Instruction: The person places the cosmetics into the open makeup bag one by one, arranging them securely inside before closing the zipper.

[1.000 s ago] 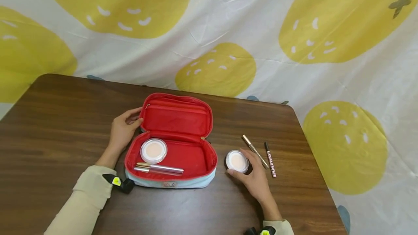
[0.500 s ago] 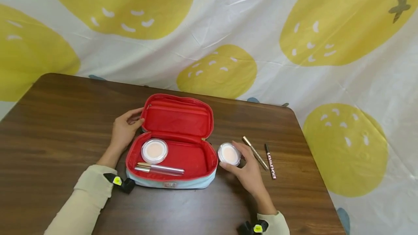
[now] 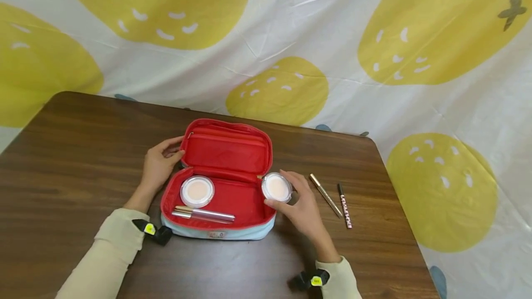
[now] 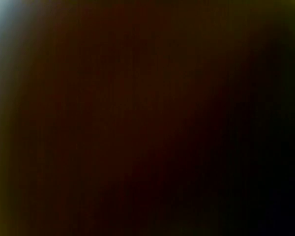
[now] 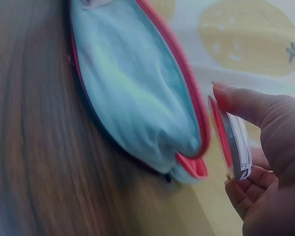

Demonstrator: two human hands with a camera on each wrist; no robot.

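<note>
Two hands engaged: my right hand (image 3: 305,209) grasps round compact (image 3: 276,187) at right rim of open red case (image 3: 245,200); left hand (image 3: 157,166) grips case lid edge.

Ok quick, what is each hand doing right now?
Left hand: fingers curled on the open lid of the red pouch, holding it.
Right hand: gripping the round compact at the pouch's right edge.

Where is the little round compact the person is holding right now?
In the head view, the round compact is in the right hand, held over the right rim of the open red pouch, left of the gold pen.
</note>
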